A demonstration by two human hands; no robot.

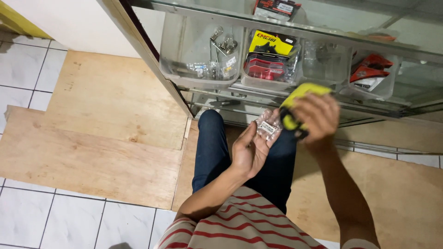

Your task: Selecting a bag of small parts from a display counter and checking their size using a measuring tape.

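Fingertips of the left hand (pixel 250 148) pinch a small clear plastic packet (pixel 268 125) with a white label, the palm turned up and the fingers otherwise loosely spread. Just beside it, the right hand (pixel 315 119) is curled closed around a yellow-and-black packaged part (pixel 295 107), whose yellow card juts out above the knuckles; packet and part nearly touch between the two hands. Both hands are raised in front of a glass display cabinet (pixel 323 37), above the person's dark blue trouser legs (pixel 212 152) and red-and-white striped shirt (pixel 240 226). Inside the cabinet, a row of clear plastic bins lines the shelf: one holds small bulbs and metal fittings (pixel 220 50), the next a red-and-black packaged item under a yellow card (pixel 270 57), another further right red packets (pixel 371 69). Plywood sheets (pixel 106 133) cover the white tiled floor (pixel 23 69) beneath.
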